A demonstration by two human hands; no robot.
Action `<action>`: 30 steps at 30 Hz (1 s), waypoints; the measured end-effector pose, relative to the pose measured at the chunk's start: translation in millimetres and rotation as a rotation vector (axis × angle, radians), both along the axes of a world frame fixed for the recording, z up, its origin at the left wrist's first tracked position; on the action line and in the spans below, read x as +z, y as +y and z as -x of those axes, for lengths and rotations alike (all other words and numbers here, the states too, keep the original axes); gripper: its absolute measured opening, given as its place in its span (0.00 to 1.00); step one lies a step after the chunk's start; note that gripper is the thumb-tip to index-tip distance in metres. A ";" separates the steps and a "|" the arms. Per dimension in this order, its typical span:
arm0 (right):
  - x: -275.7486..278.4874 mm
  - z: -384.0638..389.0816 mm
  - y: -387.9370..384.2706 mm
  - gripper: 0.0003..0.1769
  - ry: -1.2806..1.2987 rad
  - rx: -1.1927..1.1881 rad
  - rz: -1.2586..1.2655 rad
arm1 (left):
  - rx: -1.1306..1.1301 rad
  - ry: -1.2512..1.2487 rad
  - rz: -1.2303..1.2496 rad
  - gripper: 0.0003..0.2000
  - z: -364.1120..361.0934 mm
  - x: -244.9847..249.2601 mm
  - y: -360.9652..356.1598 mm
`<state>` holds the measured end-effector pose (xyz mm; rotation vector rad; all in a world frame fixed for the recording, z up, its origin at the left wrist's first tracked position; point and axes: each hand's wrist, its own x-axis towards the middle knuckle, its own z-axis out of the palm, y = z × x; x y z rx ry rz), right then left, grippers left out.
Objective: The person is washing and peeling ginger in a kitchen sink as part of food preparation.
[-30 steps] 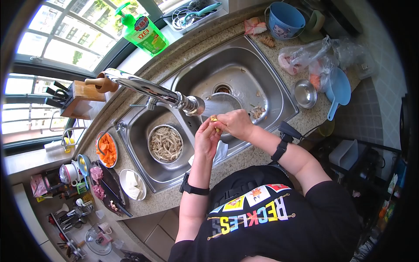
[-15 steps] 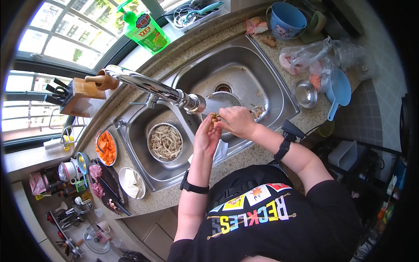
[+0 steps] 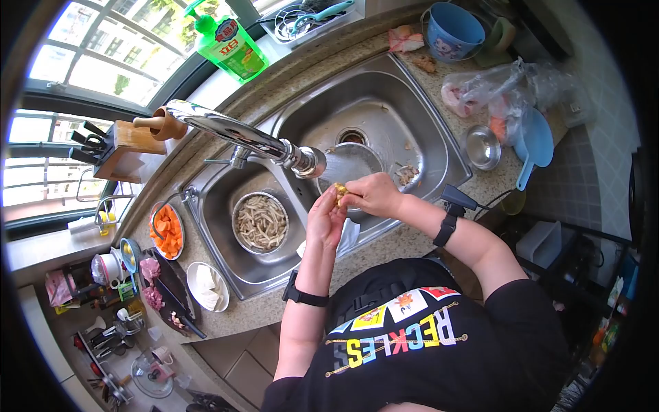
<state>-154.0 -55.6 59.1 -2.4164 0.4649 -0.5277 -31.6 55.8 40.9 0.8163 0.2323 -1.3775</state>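
Over the near edge of the right sink basin, my left hand has its fingers closed around a small, knobby yellow-brown piece. My right hand pinches the same piece from the right, its fingertips touching it. Just above and to the left is the faucet head, with water running towards a round metal bowl in that basin. Pale scraps lie to the right of the bowl. A bowl of pale strips sits in the left basin.
Left of the sink are orange chunks, a plate of white pieces and a dark board with meat and a knife. On the right stand a small metal bowl, plastic bags, a blue ladle and a blue bucket.
My fingers have shifted slightly around the piece, which now shows a brighter yellow side. My right hand has moved a little lower.
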 end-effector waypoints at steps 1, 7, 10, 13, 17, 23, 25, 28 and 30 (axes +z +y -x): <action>2.2 0.7 1.0 0.18 0.015 -0.054 -0.228 | 0.002 -0.001 0.000 0.11 0.1 4.7 -1.9; 1.0 7.2 -2.7 0.09 -0.024 -0.074 -0.291 | 0.091 -0.117 0.006 0.09 -3.1 17.3 -6.9; 6.5 10.2 -4.5 0.04 -0.031 0.018 -0.167 | 0.073 -0.132 -0.023 0.10 -0.8 23.5 -7.7; 9.8 12.6 -6.7 0.03 0.021 0.066 -0.036 | 0.046 -0.122 -0.061 0.11 -3.2 16.6 -4.2; 8.4 13.0 -5.7 0.04 0.076 0.054 0.099 | 0.012 -0.104 -0.058 0.11 -2.8 7.6 -2.2; 7.3 12.9 1.8 0.03 0.102 0.000 0.186 | 0.053 -0.182 -0.144 0.11 4.9 5.0 -4.1; -1.5 10.6 10.3 0.04 0.135 -0.061 0.186 | 0.098 -0.184 -0.172 0.10 12.2 9.4 -7.5; -5.9 6.6 19.8 0.05 0.163 -0.143 0.114 | 0.184 -0.187 -0.188 0.09 14.9 11.8 -11.4; -5.2 4.5 26.4 0.05 0.162 -0.164 0.037 | 0.223 -0.184 -0.180 0.08 14.5 12.8 -12.2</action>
